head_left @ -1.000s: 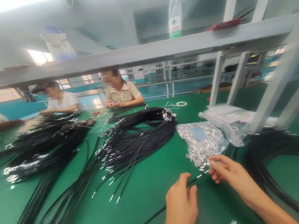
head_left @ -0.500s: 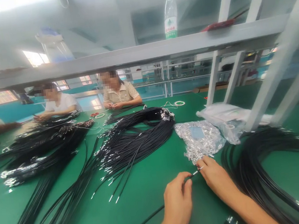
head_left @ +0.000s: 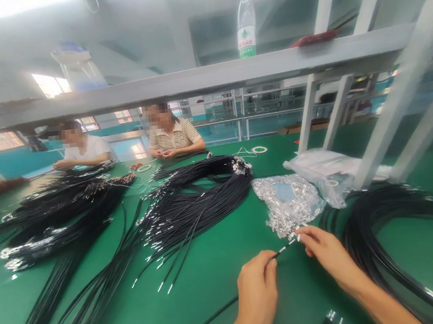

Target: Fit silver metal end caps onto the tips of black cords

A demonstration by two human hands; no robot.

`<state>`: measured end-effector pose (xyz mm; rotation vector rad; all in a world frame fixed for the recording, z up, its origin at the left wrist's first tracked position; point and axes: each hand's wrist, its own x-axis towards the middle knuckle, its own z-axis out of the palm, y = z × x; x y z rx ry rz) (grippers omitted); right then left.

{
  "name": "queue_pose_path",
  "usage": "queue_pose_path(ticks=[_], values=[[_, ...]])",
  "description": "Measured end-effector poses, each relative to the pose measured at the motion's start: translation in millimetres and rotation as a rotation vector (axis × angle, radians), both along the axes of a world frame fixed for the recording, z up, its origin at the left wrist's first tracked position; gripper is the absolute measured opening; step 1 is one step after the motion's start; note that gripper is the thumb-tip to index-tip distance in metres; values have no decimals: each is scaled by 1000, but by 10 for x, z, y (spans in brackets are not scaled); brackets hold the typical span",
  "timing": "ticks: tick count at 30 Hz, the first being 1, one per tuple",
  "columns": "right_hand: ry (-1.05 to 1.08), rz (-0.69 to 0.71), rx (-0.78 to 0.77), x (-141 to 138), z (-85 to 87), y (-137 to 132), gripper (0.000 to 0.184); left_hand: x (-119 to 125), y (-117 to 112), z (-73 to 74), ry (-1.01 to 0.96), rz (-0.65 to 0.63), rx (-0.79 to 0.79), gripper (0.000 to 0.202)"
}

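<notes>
My left hand (head_left: pixel 256 287) is closed around a black cable (head_left: pixel 213 321) close to its end, and the stripped, pale tip points up and to the right. At that tip, the thumb and forefinger of my right hand (head_left: pixel 327 254) pinch a small silver metal terminal (head_left: pixel 297 236). Whether the terminal sits around the tip or only beside it, I cannot tell. Just beyond my fingers, many similar terminals spill from the mouth of a clear plastic bag (head_left: pixel 308 193). The cable runs back under my left hand toward the bottom edge.
Black cable bundles lie to the left (head_left: pixel 79 217), in the centre (head_left: pixel 220 197) and on the right (head_left: pixel 359 234). A grey rack post (head_left: pixel 389 108) rises at the right, below a shelf with a bottle (head_left: pixel 246 32). Two people (head_left: pixel 175 135) sit across the green table (head_left: pixel 198 282).
My right hand has drawn back slightly to the right from the terminal pile, and a small terminal now shows in its fingertips. My left hand and the cable have hardly moved.
</notes>
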<state>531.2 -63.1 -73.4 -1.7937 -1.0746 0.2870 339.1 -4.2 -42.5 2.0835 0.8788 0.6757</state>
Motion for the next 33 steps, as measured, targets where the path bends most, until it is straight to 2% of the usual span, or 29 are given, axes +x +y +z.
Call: queue_pose_path(ticks=[2, 6, 7, 10, 23, 33], values=[[201, 20, 25, -20, 82, -32, 39, 6, 2, -6, 4, 6, 7, 29], [761, 63, 143, -140, 264, -65, 51, 12, 0, -22, 4, 8, 5, 27], [853, 70, 157, -171, 299, -70, 53, 13, -2, -27, -1, 10, 5, 27], [936, 93, 156, -227, 355, -80, 53, 12, -10, -41, -3, 9, 11, 28], [692, 79, 99, -164, 283, -101, 53, 20, -13, -24, 32, 17, 22, 28], [489, 48, 21, -180, 410, -102, 47, 12, -32, -12, 32, 18, 25, 27]])
